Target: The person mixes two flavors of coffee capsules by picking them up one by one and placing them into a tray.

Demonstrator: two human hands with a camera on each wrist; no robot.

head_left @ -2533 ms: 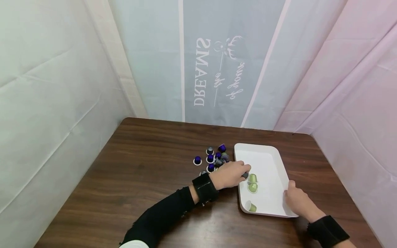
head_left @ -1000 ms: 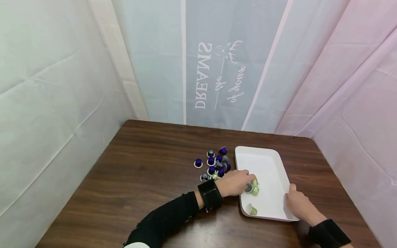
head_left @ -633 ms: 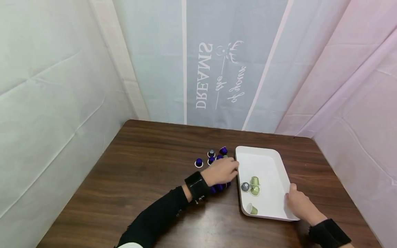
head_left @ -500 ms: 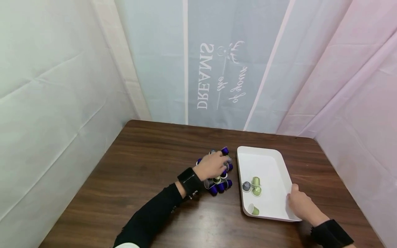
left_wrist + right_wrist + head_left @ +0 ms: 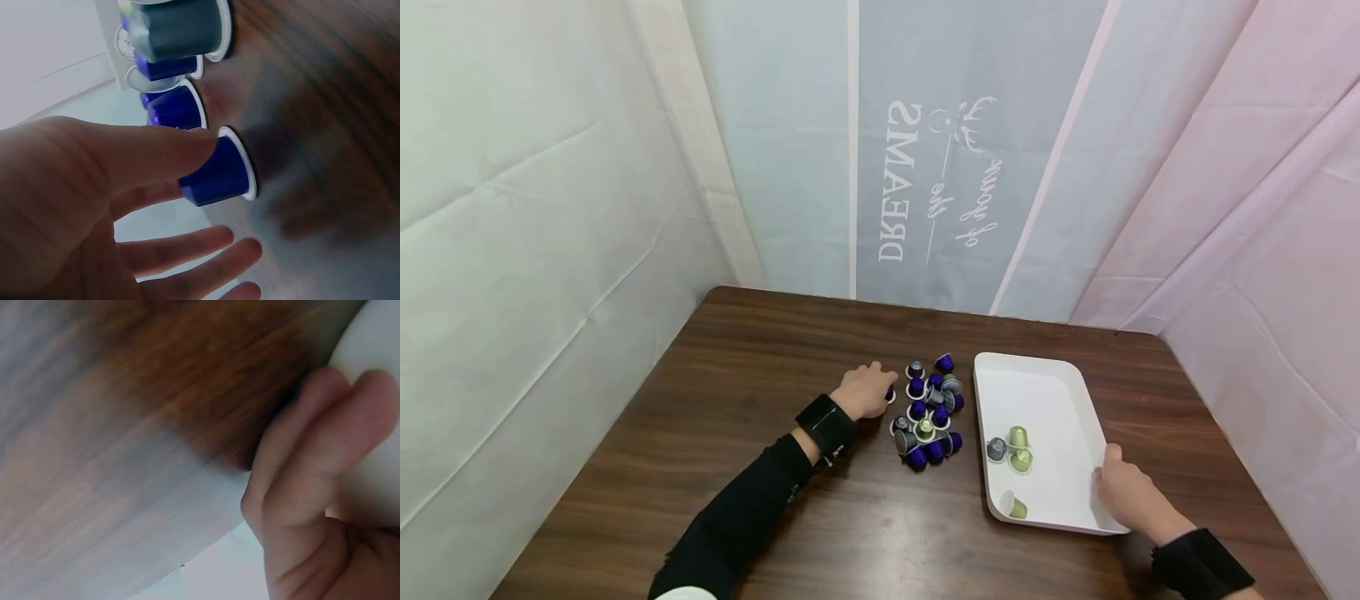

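My left hand (image 5: 865,390) is at a dark blue coffee capsule (image 5: 220,175) that stands apart on the left of the pile. In the left wrist view the thumb (image 5: 181,150) lies against its near side and the index finger reaches behind it, while the other fingers stay loosely stretched. The capsule's white rim is close over the wood. My right hand (image 5: 1135,493) grips the right edge of a white tray (image 5: 1063,400), its fingers (image 5: 312,469) bent at the rim. Inside the tray lie three green capsules (image 5: 1020,461) and a grey capsule (image 5: 996,450).
Between left hand and tray is a loose pile of several capsules, among them a purple capsule (image 5: 944,362), a grey capsule (image 5: 914,369) and a green capsule (image 5: 925,428). Brown wooden table (image 5: 760,358) lies under everything, with fabric walls (image 5: 775,150) around it.
My left hand let go of a grey capsule in the tray, then moved left across the pile to the lone blue capsule. My right hand has kept its grip on the tray.
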